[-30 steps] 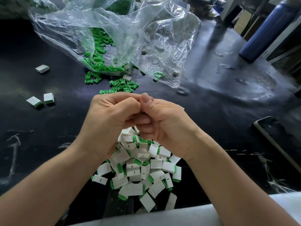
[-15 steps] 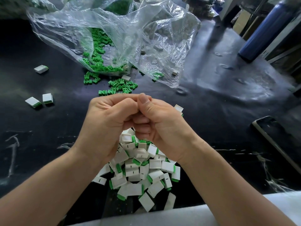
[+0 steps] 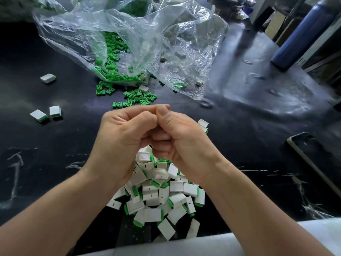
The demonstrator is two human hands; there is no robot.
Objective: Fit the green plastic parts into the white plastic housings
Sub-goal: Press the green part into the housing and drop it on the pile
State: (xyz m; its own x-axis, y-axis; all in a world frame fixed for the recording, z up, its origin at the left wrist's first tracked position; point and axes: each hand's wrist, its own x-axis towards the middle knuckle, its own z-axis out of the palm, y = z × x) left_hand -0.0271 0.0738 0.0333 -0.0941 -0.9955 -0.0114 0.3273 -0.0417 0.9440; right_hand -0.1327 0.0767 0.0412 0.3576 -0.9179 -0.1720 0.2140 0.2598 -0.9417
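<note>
My left hand [image 3: 123,139] and my right hand [image 3: 184,143] are pressed together over the black table [image 3: 249,126]. All fingers are curled and the thumbs meet at the top. Whatever sits between the fingertips is hidden. A white housing [image 3: 203,124] with a green edge peeks out from behind my right hand; I cannot tell whether it is held. Below my hands lies a pile of white housings with green parts fitted [image 3: 160,193]. Loose green parts [image 3: 136,97] lie just beyond my hands.
A crumpled clear plastic bag [image 3: 147,43] at the back holds more green parts [image 3: 110,60]. Three single housings [image 3: 48,78] [image 3: 55,111] [image 3: 39,115] lie at the left. A phone [image 3: 313,156] lies at the right, a blue bottle [image 3: 299,34] stands far right, and white foam [image 3: 184,244] lines the near edge.
My hands stay clasped in nearly the same spot. The white housing behind my right hand has come more into view since a second ago.
</note>
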